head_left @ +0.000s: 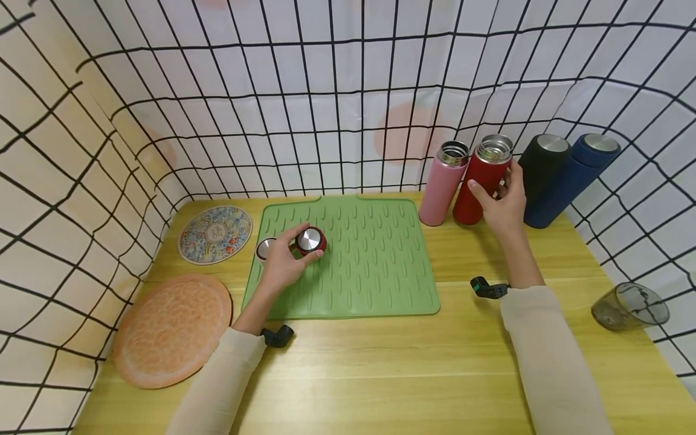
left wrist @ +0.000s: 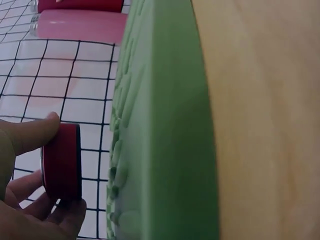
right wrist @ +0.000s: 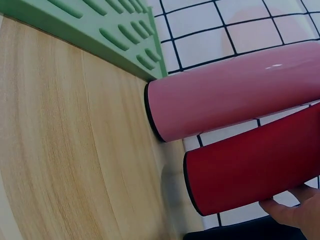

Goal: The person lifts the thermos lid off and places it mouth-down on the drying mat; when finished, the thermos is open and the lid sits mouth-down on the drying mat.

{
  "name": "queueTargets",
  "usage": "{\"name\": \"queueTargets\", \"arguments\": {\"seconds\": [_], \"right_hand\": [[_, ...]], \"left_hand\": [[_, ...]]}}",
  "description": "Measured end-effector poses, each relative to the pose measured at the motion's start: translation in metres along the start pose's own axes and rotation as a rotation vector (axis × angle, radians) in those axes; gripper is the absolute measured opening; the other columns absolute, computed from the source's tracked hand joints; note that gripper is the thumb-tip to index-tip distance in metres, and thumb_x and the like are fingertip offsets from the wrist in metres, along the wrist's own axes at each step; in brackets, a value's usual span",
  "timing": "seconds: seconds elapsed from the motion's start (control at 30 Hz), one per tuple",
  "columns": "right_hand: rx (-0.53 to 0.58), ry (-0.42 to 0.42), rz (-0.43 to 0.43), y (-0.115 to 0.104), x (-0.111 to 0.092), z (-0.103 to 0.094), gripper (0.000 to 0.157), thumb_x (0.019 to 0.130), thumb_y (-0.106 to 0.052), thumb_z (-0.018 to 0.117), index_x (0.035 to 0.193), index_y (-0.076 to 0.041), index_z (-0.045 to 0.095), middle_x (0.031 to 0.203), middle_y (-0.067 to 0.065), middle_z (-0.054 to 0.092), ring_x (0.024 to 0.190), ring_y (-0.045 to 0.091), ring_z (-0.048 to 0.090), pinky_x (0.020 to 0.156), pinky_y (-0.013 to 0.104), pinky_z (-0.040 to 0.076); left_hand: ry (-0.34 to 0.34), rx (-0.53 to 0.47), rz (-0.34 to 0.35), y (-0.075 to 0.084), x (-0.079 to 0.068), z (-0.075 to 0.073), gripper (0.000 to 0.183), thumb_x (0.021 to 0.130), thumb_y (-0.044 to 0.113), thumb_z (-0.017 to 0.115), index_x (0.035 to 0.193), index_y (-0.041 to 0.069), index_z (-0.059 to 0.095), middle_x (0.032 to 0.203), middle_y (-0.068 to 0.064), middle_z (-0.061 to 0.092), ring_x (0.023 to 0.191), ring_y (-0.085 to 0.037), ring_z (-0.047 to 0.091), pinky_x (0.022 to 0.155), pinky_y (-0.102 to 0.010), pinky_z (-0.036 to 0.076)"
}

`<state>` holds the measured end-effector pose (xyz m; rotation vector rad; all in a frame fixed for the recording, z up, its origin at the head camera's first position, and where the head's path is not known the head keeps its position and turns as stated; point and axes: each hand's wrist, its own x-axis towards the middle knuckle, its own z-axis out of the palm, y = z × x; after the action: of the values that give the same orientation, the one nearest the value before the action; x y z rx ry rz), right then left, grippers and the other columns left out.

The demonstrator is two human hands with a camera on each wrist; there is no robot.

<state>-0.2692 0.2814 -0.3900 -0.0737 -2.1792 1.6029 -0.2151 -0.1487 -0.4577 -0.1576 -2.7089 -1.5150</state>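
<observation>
My left hand point(head_left: 284, 263) pinches a red bottle lid point(head_left: 311, 240) with a silver top, thumb on one side and fingers on the other. In the left wrist view the lid point(left wrist: 62, 162) is just off the green drying mat point(head_left: 348, 260). Another silver-topped lid point(head_left: 265, 248) sits by the mat's left edge, partly covered by my hand. My right hand point(head_left: 504, 202) grips a red bottle point(head_left: 478, 181) from its right side; its metal mouth is uncovered. Close on its left stands a pink bottle point(head_left: 441, 187), also lidless. The right wrist view shows the red bottle's base point(right wrist: 220, 185) near the wood.
A black bottle point(head_left: 544, 166) and a blue bottle point(head_left: 571, 181), both capped, stand right of my right hand. A smoky glass point(head_left: 625, 308) is at the right edge. On the left lie a patterned round mat point(head_left: 215, 234) and an orange round mat point(head_left: 174, 332). Black wire grid point(head_left: 335, 93) encloses the table.
</observation>
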Motion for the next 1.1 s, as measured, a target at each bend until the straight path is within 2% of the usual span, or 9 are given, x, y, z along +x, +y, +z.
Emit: {"name": "queueTargets", "arguments": {"seconds": [0.2, 0.5, 0.73, 0.93, 1.1], "right_hand": [[0.018, -0.001, 0.036, -0.005, 0.0, 0.004, 0.073, 0.099, -0.021, 0.07, 0.159, -0.029, 0.03, 0.163, 0.004, 0.041, 0.144, 0.032, 0.047, 0.123, 0.046, 0.036], [-0.021, 0.019, 0.07, 0.023, 0.015, 0.008, 0.079, 0.098, -0.027, 0.072, 0.162, -0.03, 0.026, 0.167, -0.002, 0.036, 0.151, 0.024, 0.039, 0.125, 0.043, 0.033], [0.003, 0.017, 0.096, 0.015, 0.007, 0.008, 0.076, 0.099, -0.022, 0.069, 0.161, -0.025, 0.025, 0.168, 0.001, 0.032, 0.154, 0.026, 0.034, 0.127, 0.046, 0.029], [-0.018, 0.001, 0.114, 0.03, 0.014, 0.005, 0.079, 0.1, -0.029, 0.069, 0.162, -0.033, 0.021, 0.17, -0.004, 0.027, 0.157, 0.024, 0.029, 0.128, 0.046, 0.026], [-0.02, -0.009, 0.122, 0.04, 0.019, 0.004, 0.079, 0.1, -0.033, 0.068, 0.162, -0.035, 0.019, 0.171, -0.006, 0.024, 0.157, 0.025, 0.027, 0.128, 0.046, 0.025]], "left_hand": [[-0.015, 0.089, 0.027, -0.004, -0.002, 0.001, 0.073, 0.092, 0.022, 0.081, 0.156, 0.013, 0.046, 0.158, -0.015, 0.046, 0.137, -0.038, 0.053, 0.108, -0.055, 0.05], [-0.045, 0.114, 0.066, -0.009, 0.0, 0.003, 0.071, 0.092, 0.019, 0.08, 0.154, 0.007, 0.047, 0.156, -0.018, 0.047, 0.142, -0.038, 0.048, 0.114, -0.054, 0.044], [-0.049, 0.139, 0.099, -0.013, 0.002, 0.007, 0.071, 0.092, 0.019, 0.08, 0.153, 0.006, 0.048, 0.156, -0.019, 0.048, 0.144, -0.039, 0.047, 0.117, -0.054, 0.042], [-0.056, 0.144, 0.092, -0.015, 0.002, 0.007, 0.069, 0.093, 0.021, 0.079, 0.153, 0.006, 0.049, 0.157, -0.018, 0.047, 0.147, -0.039, 0.043, 0.12, -0.055, 0.038], [-0.071, 0.167, 0.089, -0.014, 0.001, 0.007, 0.069, 0.093, 0.023, 0.079, 0.153, 0.007, 0.049, 0.157, -0.019, 0.046, 0.146, -0.04, 0.043, 0.118, -0.056, 0.039]]}}
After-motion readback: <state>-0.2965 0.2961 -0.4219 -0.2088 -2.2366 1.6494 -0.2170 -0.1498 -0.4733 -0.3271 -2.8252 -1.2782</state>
